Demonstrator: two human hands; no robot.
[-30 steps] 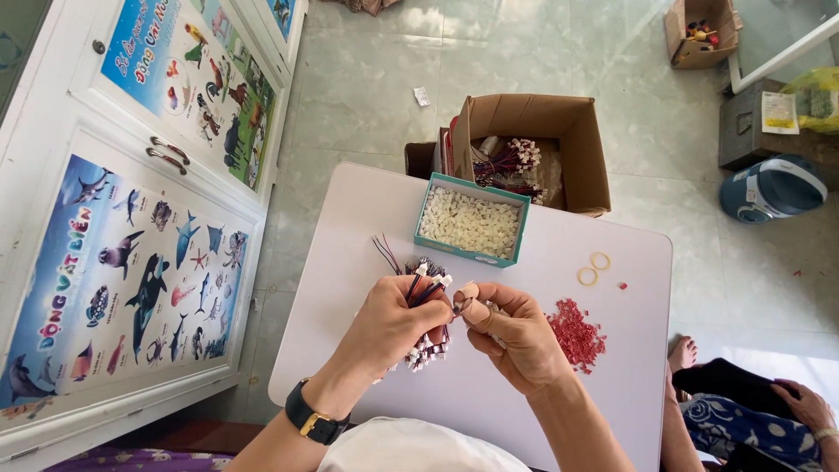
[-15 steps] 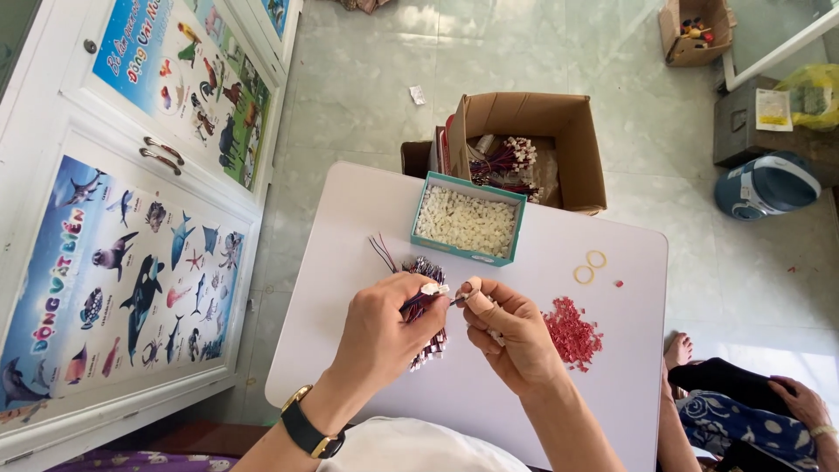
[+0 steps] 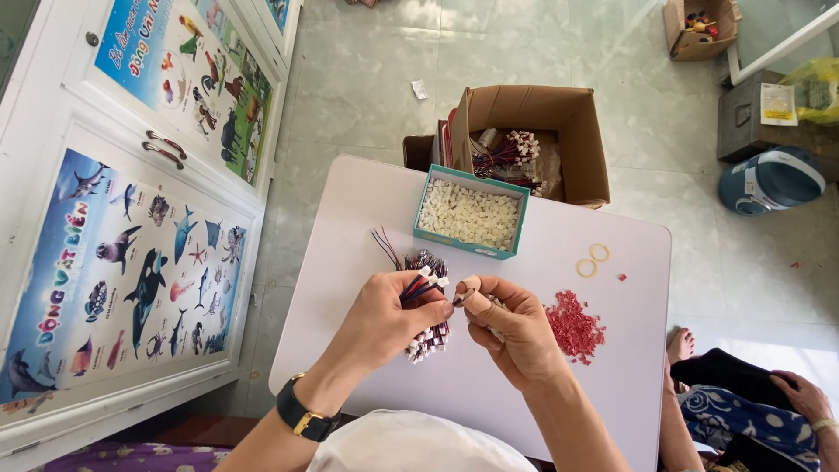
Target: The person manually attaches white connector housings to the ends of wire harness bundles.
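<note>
Pinching wire leads (image 3: 426,287), both hands (image 3: 454,319)

Open white surface (image 3: 350,227) lies left of the hands; a teal box (image 3: 472,213) blocks ahead, red pieces (image 3: 574,323) right.

Pale tiled floor (image 3: 542,52) (sunlit at the top) meets white cabinet doors (image 3: 52,175) bearing animal posters (image 3: 131,271), perhaps laminated.

Bright, even daylight fills the scene. Sun falls in hard patches on the floor (image 3: 769,350) at the lower right of the frame and glares softly off the tiles at the top. The white surface (image 3: 612,262) shows only faint shadows. Focus is sharp, with straight lines bowing slightly at the edges.
</note>
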